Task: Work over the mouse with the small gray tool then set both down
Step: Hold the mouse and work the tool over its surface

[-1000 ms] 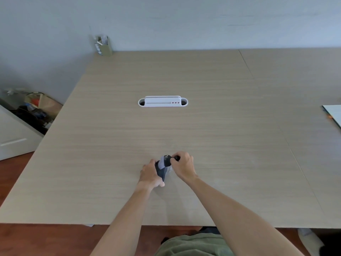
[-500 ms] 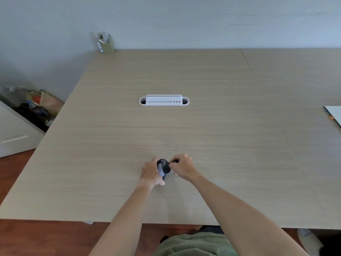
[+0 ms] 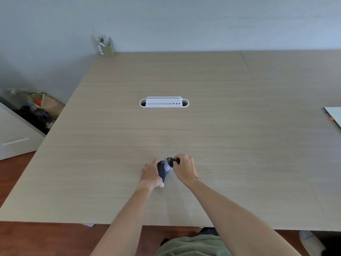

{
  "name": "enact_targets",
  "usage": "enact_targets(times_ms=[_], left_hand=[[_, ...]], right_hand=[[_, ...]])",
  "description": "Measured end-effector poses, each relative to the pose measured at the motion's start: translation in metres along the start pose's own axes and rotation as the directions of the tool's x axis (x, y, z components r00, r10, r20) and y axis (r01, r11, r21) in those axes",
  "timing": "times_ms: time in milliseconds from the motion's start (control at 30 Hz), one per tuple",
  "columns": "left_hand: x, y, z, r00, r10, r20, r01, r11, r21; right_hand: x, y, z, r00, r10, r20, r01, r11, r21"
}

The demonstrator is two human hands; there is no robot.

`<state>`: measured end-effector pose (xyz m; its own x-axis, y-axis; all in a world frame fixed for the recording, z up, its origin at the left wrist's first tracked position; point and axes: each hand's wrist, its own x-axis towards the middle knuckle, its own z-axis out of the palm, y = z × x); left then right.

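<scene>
mouse (image 3: 162, 171) apparently between both hands' fingers (image 3: 178, 159)

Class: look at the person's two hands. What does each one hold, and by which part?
The left hand grips the dark mouse by its side. The right hand pinches the small gray tool at its handle end.

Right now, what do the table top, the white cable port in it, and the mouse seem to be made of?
Table top: likely wood-look laminate, matte; fine straight grain, a seam line.
Cable port: probably white moulded plastic, smooth with rounded ends.
Mouse, held in the left hand: dark, probably plastic, dull finish; too small to be sure.
</scene>
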<state>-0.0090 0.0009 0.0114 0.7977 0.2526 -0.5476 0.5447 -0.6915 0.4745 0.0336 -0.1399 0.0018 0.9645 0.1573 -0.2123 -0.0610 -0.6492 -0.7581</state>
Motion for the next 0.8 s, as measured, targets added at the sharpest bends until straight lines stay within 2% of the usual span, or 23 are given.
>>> enact_targets(times_ms=[67,133,200,300,367,433,500,600,700,800], left_hand=[[0.0005,-0.0003,-0.0004,1.0,0.002,0.004,-0.002,1.0,0.017],[0.001,0.0001,-0.0007,1.0,0.005,0.001,-0.005,0.999,0.034],[0.0014,0.0009,-0.0007,1.0,0.009,-0.006,-0.009,0.999,0.034],[0.0022,0.0006,-0.0001,1.0,0.017,-0.006,-0.016,0.999,0.035],[0.0021,-0.0008,0.0,1.0,0.018,-0.002,-0.018,0.999,0.044],[0.0021,-0.002,0.0005,1.0,0.016,-0.002,-0.016,0.999,0.052],[0.0019,-0.0021,0.0008,1.0,0.016,-0.002,-0.015,0.998,0.068],[0.0034,-0.0017,0.0007,1.0,0.022,0.002,-0.023,0.997,0.076],[0.0056,-0.0025,0.0004,0.999,0.033,0.001,-0.033,0.997,0.072],[0.0063,-0.0046,0.0009,0.999,0.035,0.004,-0.035,0.995,0.093]], right_hand=[[0.0012,-0.0002,-0.0001,0.999,0.008,-0.046,-0.009,1.0,-0.016],[0.0007,-0.0019,-0.0026,0.999,0.016,-0.037,-0.014,0.999,0.039],[-0.0001,-0.0031,-0.0056,1.0,0.0,0.03,-0.002,0.997,0.082],[-0.002,-0.0006,-0.0058,0.99,-0.029,0.141,0.022,0.998,0.053],[-0.0035,0.0022,-0.0039,0.994,-0.009,0.112,0.01,1.0,-0.004],[-0.004,0.0043,-0.0039,1.0,0.017,0.014,-0.016,0.998,-0.068],[-0.0038,0.0038,-0.0058,0.999,0.013,-0.039,-0.015,0.998,-0.057],[-0.0026,0.0011,-0.0084,0.999,-0.013,0.039,0.011,0.999,0.048],[-0.0015,0.0016,-0.0052,0.989,-0.031,0.147,0.025,0.999,0.039],[-0.0021,0.0016,0.0009,0.998,-0.01,0.058,0.013,0.999,-0.051]])
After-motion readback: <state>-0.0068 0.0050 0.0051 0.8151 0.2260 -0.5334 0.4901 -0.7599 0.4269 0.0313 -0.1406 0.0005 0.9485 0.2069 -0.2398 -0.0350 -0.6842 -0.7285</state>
